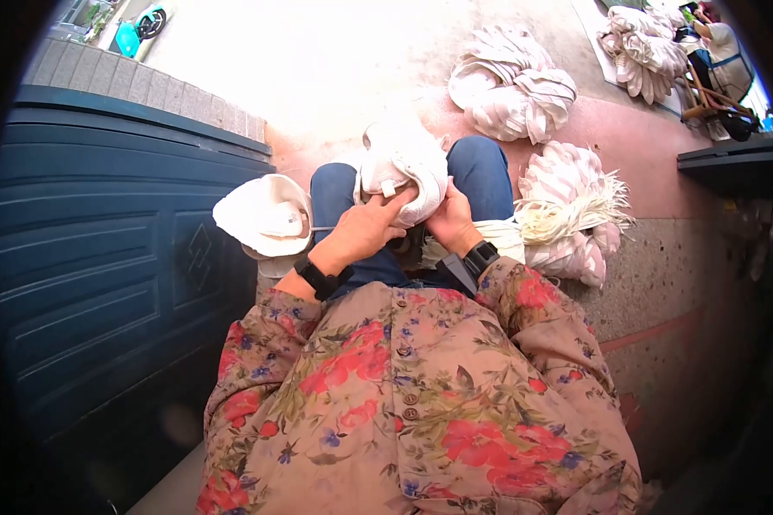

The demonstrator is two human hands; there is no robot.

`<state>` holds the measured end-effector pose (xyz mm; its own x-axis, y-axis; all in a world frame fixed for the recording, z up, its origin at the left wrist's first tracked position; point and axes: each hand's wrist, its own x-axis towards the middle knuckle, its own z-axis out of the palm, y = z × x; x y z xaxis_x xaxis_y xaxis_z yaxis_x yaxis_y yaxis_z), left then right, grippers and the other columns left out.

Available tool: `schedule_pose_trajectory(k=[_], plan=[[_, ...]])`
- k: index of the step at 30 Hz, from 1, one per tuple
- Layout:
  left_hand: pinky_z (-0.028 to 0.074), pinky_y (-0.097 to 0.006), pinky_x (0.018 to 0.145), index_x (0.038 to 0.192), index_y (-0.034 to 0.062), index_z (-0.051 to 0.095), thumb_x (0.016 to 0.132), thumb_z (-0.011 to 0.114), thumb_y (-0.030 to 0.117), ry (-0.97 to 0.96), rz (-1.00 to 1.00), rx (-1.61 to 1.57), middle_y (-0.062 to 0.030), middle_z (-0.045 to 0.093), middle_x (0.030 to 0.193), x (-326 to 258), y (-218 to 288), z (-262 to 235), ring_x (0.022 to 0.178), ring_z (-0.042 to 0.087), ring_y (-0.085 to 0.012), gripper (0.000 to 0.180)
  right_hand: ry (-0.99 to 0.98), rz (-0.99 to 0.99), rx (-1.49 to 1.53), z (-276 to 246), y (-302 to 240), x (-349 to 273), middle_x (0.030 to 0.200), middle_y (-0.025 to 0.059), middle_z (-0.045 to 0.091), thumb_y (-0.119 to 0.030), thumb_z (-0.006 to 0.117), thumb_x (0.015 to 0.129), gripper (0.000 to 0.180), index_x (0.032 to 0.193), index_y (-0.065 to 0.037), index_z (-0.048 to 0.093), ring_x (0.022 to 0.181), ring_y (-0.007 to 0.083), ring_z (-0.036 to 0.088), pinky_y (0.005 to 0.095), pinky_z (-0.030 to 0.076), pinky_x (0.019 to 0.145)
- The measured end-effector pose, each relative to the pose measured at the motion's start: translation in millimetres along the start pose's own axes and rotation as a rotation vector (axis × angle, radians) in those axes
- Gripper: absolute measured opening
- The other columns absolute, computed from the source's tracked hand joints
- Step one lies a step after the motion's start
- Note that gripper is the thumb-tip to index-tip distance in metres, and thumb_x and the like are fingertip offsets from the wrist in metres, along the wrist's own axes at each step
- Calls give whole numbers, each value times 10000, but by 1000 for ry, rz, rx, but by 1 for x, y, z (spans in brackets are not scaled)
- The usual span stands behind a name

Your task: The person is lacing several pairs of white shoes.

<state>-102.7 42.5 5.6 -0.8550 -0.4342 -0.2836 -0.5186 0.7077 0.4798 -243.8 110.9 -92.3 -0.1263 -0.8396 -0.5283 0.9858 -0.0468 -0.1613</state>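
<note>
Pinkish floor (631, 150) beyond, left hand (362, 230) and right hand (452, 220) clamped on a white fabric piece (408, 159).

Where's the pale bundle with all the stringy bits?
In the head view, the stringy bundle lies to the right of the person's right hand, just below another pale bundle in the picture.

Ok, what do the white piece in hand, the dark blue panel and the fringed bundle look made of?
White piece: probably matte fabric, given its soft rim and tag. Dark blue panel: likely satin painted metal, from its crisp relief; painted wood possible. Fringed bundle: apparently matte cloth, gathered in folds with loose strands.
</note>
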Motion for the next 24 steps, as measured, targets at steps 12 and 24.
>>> schedule_pose_trajectory(k=[12, 24], plan=[[472, -301, 450, 1207, 287, 449, 786, 482, 108, 187, 226, 433, -106, 544, 852, -4, -13, 47, 632, 583, -229, 458, 223, -660, -1670, 30, -41, -51, 981, 157, 532, -257, 568, 800, 342, 1000, 14, 511, 808, 282, 558, 354, 450, 710], [475, -342, 530, 1179, 252, 471, 778, 488, 158, 32, 55, 450, -94, 522, 923, -15, 3, 63, 748, 568, -224, 413, 5, -580, -2176, 17, -12, -35, 809, 206, 567, -227, 470, 825, 244, 889, 3, 522, 758, 376, 557, 446, 444, 672]])
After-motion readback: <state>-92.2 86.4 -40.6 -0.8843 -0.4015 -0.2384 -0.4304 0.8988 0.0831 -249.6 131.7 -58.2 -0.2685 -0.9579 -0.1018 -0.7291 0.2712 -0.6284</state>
